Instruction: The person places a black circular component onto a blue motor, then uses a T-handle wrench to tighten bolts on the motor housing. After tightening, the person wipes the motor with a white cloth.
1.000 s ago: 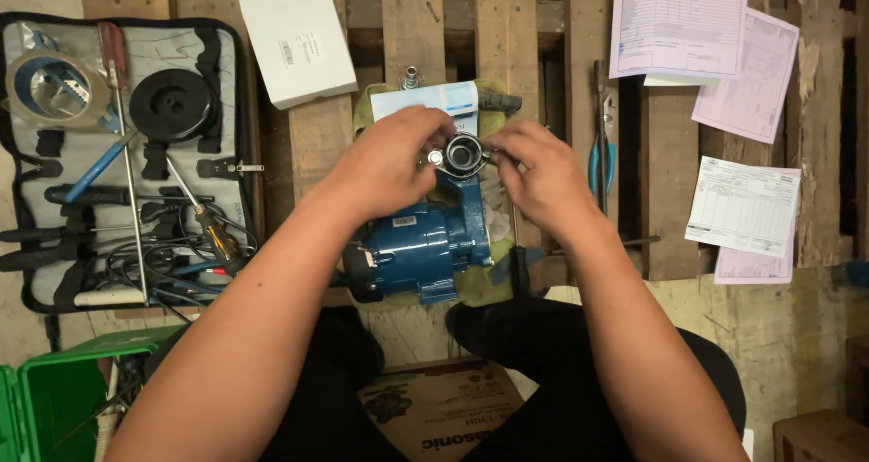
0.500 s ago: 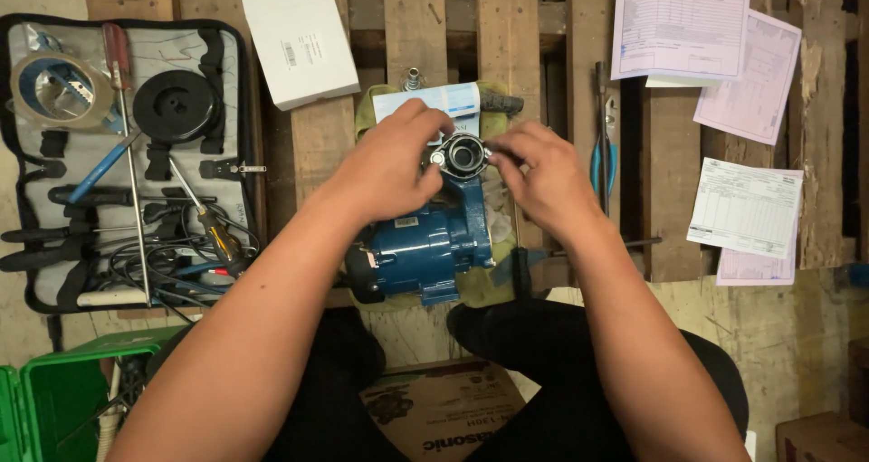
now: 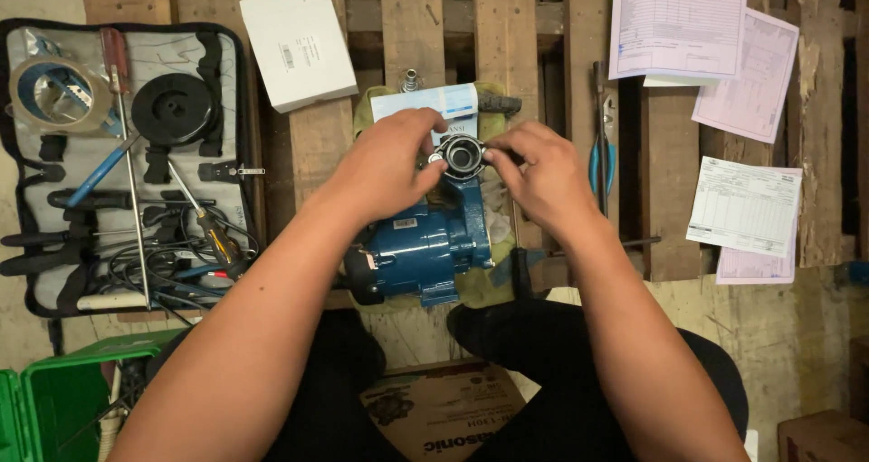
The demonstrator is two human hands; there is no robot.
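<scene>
A blue electric pump motor (image 3: 425, 245) lies on a wooden pallet (image 3: 507, 46) in front of me. Both hands hold a small black ring-shaped part (image 3: 460, 156) just above the motor's far end. My left hand (image 3: 391, 168) pinches the ring's left side with thumb and fingers. My right hand (image 3: 536, 177) grips its right side. A greenish cloth (image 3: 493, 204) and a white and blue paper (image 3: 425, 102) lie under and behind the motor.
An open grey tool roll (image 3: 54, 168) at left holds screwdrivers, a tape roll (image 3: 56, 94) and a black disc (image 3: 172, 109). A white box (image 3: 297, 41) lies at top. Blue-handled pliers (image 3: 601, 150) and paper forms (image 3: 744, 209) lie at right. A green case (image 3: 50, 399) is bottom left.
Both hands have stayed on the black ring above the motor, with only slight finger shifts around it. Nothing else has moved.
</scene>
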